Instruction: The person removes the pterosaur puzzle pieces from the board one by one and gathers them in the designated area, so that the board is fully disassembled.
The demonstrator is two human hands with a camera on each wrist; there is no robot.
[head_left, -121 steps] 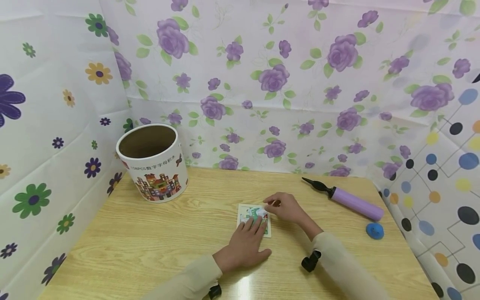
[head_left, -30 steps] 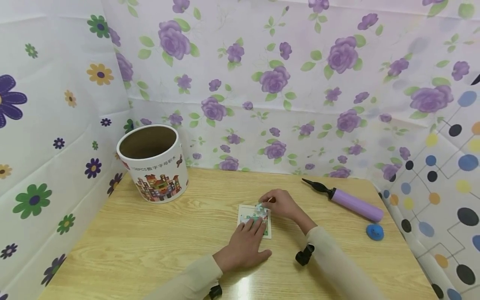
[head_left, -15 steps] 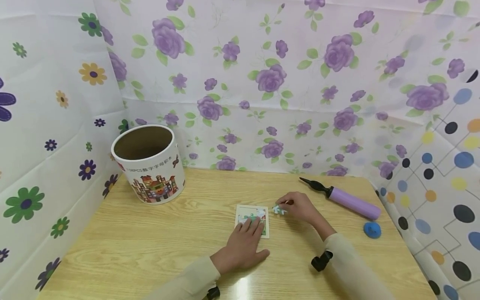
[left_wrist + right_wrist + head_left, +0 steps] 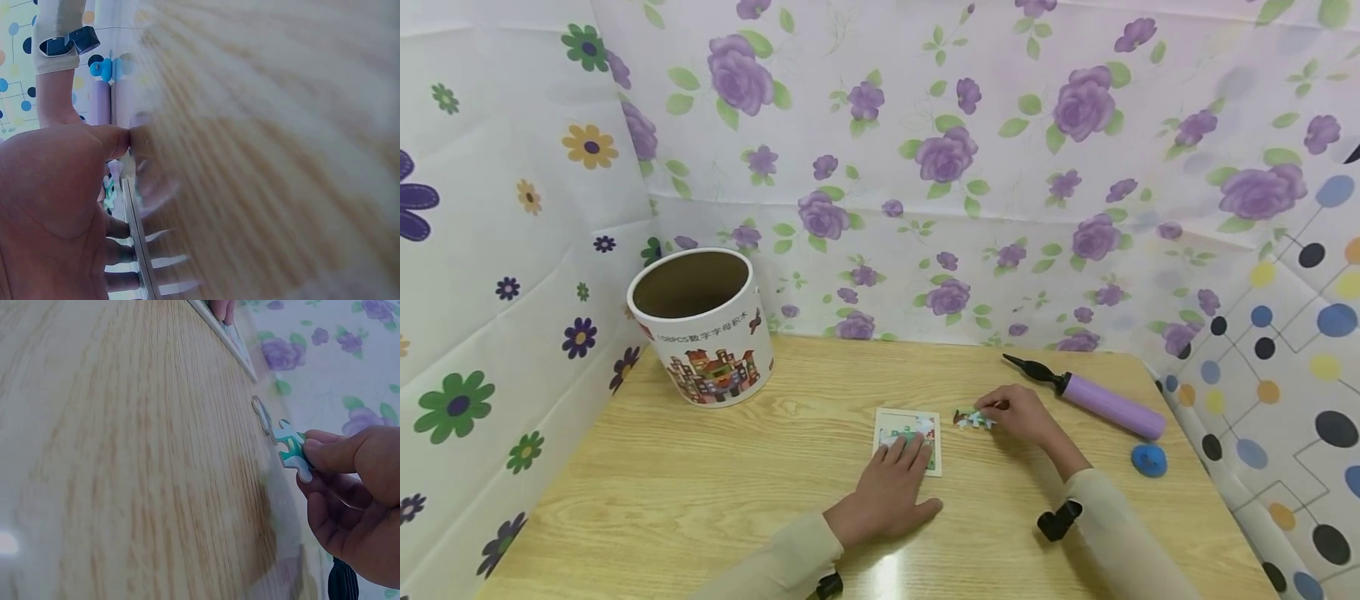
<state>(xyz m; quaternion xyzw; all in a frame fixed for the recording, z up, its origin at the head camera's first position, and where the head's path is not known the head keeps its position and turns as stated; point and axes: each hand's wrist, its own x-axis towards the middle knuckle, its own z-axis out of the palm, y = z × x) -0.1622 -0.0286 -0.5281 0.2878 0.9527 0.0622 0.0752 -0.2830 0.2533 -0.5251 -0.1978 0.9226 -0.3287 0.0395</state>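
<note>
A small jigsaw puzzle in a pale square frame (image 4: 880,417) lies mid-table, with part of its tray bare along the top. My left hand (image 4: 891,492) rests on its lower part, fingers straight, hiding some of the picture. To the right of the frame, my right hand (image 4: 1018,414) pinches a green and white puzzle piece (image 4: 290,450) between thumb and fingertips. Just left of that piece, another puzzle piece (image 4: 262,417) lies on the table, close to it; whether they touch I cannot tell.
A large white printed bucket (image 4: 715,358) stands at the back left. A purple hand pump (image 4: 1108,406) with a black nozzle lies at the back right, near a blue round object (image 4: 1149,460). Floral cloth (image 4: 880,250) hangs behind the wooden table (image 4: 700,483).
My right hand has moved right from the frame's top edge, still pinching a puzzle piece. The other piece beside it is now in sight. The left hand stays on the puzzle.
</note>
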